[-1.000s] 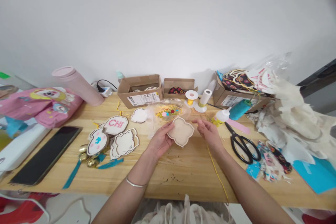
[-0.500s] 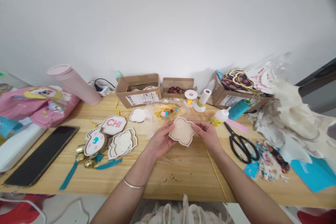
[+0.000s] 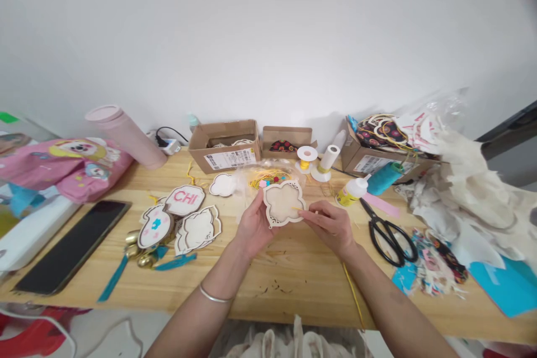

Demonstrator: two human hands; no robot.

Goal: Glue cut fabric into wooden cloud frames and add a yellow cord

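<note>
My left hand (image 3: 257,226) is closed on the left edge of a pale wooden scalloped plaque (image 3: 283,203) with cut-out corners, held tilted above the table. At its right edge, my right hand (image 3: 330,225) has its fingers pinched, and a yellow cord (image 3: 351,291) shows at the fingertips over the plaque. The cord also trails below the right hand to the table's front edge. Behind the plaque, a clear plastic bag (image 3: 247,179) has a bundle of yellow cords (image 3: 264,179) and small coloured beads on it, partly hidden.
Left lie a CHI plaque (image 3: 184,199), stacked wooden plaques (image 3: 197,229), brass bells (image 3: 146,260) and a phone (image 3: 73,246). Cardboard boxes (image 3: 226,158) stand by the wall. Right are a glue bottle (image 3: 352,190), teal thread (image 3: 385,178), black scissors (image 3: 390,238) and cloth scraps (image 3: 436,263).
The plaque now shows a different side, with ornate cut-out corners instead of a plain face. My right hand has moved slightly lower, and a yellow cord tip now shows at its fingers.
</note>
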